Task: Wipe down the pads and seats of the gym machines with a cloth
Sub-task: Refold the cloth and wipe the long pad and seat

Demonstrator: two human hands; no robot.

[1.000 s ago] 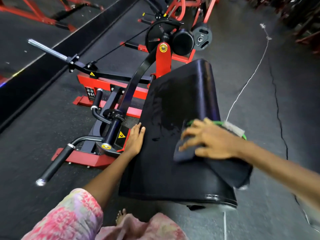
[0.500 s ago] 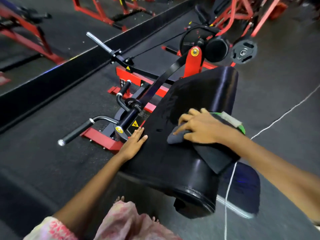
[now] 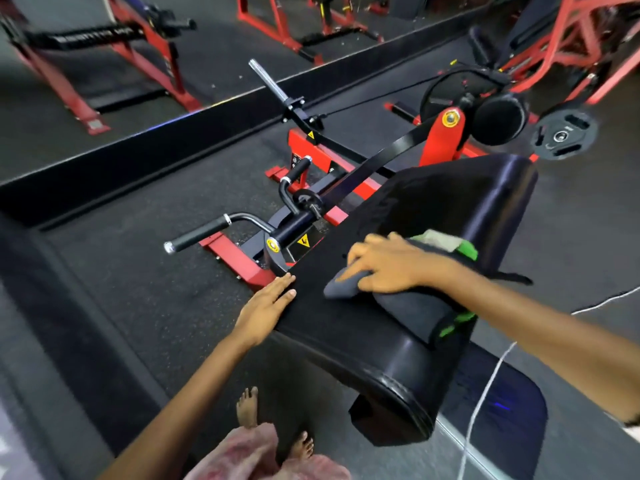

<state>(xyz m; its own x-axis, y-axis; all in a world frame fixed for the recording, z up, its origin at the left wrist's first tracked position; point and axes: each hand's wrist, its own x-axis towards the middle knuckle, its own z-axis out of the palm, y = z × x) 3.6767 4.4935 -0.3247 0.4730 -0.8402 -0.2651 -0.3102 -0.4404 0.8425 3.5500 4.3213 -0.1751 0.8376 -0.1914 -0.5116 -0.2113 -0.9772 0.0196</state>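
A long black padded bench pad [image 3: 433,209] of a red and black gym machine runs from the lower middle toward the upper right. My right hand [image 3: 384,266] lies on top of a dark grey cloth [image 3: 398,303] with green trim and presses it flat against the pad, fingers spread. My left hand [image 3: 266,306] rests with straight fingers on the pad's near left edge. Part of the cloth hangs over the pad's right side.
Black grip handles [image 3: 197,235] and a chrome weight peg [image 3: 268,81] stick out left of the pad. A weight plate [image 3: 564,133] and a round roller pad [image 3: 498,119] sit at the far end. A white cord [image 3: 485,393] lies on the floor. Other red machines [image 3: 104,64] stand behind.
The view has swung left and pulled back. My right hand has slid the cloth slightly along the pad toward the near end. My left hand stays on the pad's left edge.
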